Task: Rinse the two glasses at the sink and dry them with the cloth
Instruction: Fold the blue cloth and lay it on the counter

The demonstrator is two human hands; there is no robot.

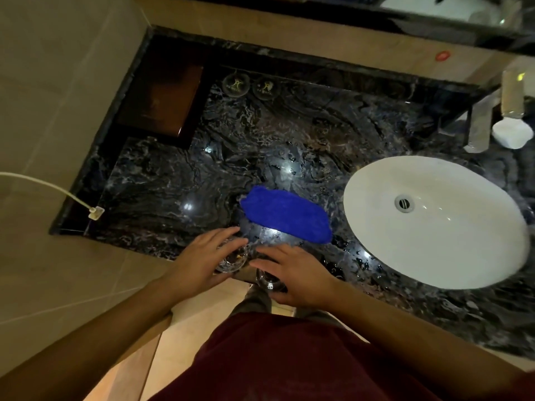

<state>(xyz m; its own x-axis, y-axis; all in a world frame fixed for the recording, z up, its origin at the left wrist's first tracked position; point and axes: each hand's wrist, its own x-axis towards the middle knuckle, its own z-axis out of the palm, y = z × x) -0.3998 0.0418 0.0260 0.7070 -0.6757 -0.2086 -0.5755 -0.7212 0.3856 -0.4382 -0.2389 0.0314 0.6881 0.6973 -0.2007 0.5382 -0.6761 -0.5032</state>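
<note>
Two clear glasses stand side by side at the front edge of the dark marble counter [179,180]. My left hand [199,260] reaches over the left glass [233,260], which sits between its fingers and thumb. In the same way my right hand [298,274] wraps the right glass [267,280], fingers above and thumb below. A blue cloth [285,217] lies flat on the counter just behind both hands. The white oval sink [376,227] is to the right, its drain [404,203] uncovered.
A chrome faucet [479,123] and a white dish [511,134] stand behind the sink. At the back left are a dark wooden tray [162,102] and two round coasters [236,85]. A white cable ends in a plug [96,212] at the counter's left edge.
</note>
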